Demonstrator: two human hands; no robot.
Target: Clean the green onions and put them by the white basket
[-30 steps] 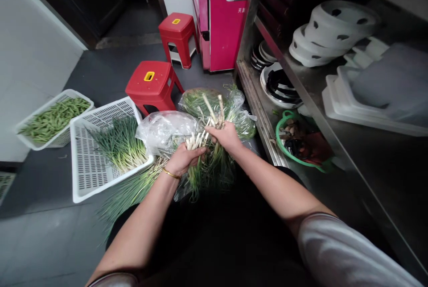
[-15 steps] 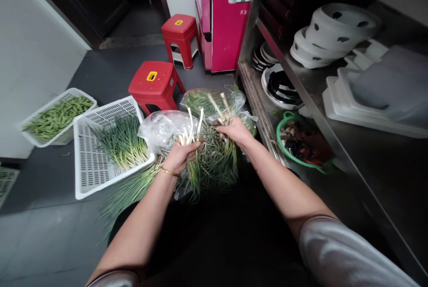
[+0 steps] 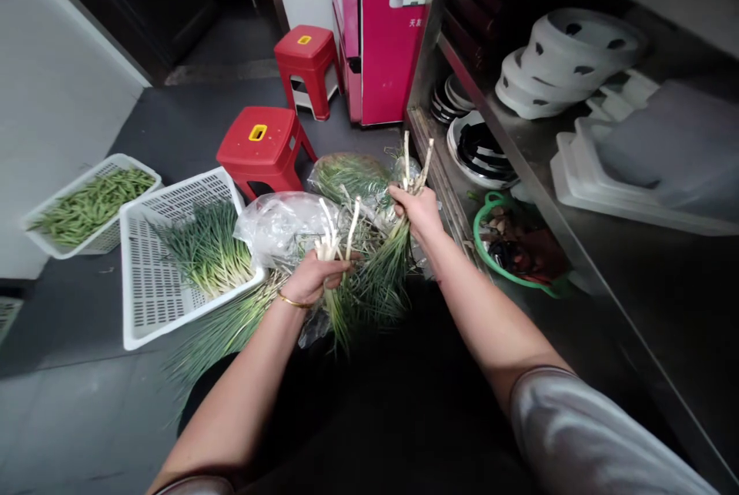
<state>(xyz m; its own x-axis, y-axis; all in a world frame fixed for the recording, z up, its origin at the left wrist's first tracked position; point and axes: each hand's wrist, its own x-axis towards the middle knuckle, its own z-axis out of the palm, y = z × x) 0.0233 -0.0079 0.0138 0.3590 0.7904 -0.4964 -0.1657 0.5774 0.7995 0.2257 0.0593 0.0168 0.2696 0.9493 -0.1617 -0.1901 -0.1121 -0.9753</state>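
Note:
My left hand (image 3: 315, 278) is closed round a small bunch of scallions (image 3: 328, 242), white ends up and green leaves hanging below. My right hand (image 3: 420, 212) grips another bunch of scallions (image 3: 388, 268), its pale root ends pointing up and its long leaves trailing down to the left. Between and beneath the hands lies a pile of leaves and trimmings, partly hidden. Behind the left hand is a crumpled clear plastic bag (image 3: 282, 218). More scallions (image 3: 234, 329) lie on the floor beside my left forearm.
A white basket (image 3: 138, 279) holding scallions stands left; beyond it is a basket (image 3: 63, 252) of green beans. Two red stools (image 3: 259, 145) stand ahead, near a pink cabinet (image 3: 386, 48). Along the right runs a metal shelf (image 3: 536, 179) with dishes and a green basket (image 3: 482, 249).
My right hand has moved slightly right and up, and its scallions now point more upright, with their leaves drawn out of the pile. My left hand has shifted little, still holding its bunch.

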